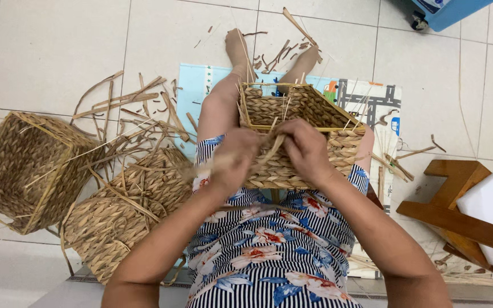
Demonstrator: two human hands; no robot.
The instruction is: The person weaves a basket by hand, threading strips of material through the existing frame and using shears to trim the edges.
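Note:
A half-woven straw basket with a yellow wire frame rests on my lap, its opening facing away from me. At its near rim my left hand pinches and pulls a flat straw strand. My right hand grips the same strand against the basket's near wall. Loose straw ends stick up from the rim.
Two finished woven baskets lie on the tiled floor to my left among scattered straw strips. A wooden stool with a white block stands at the right. A patterned mat lies under my legs.

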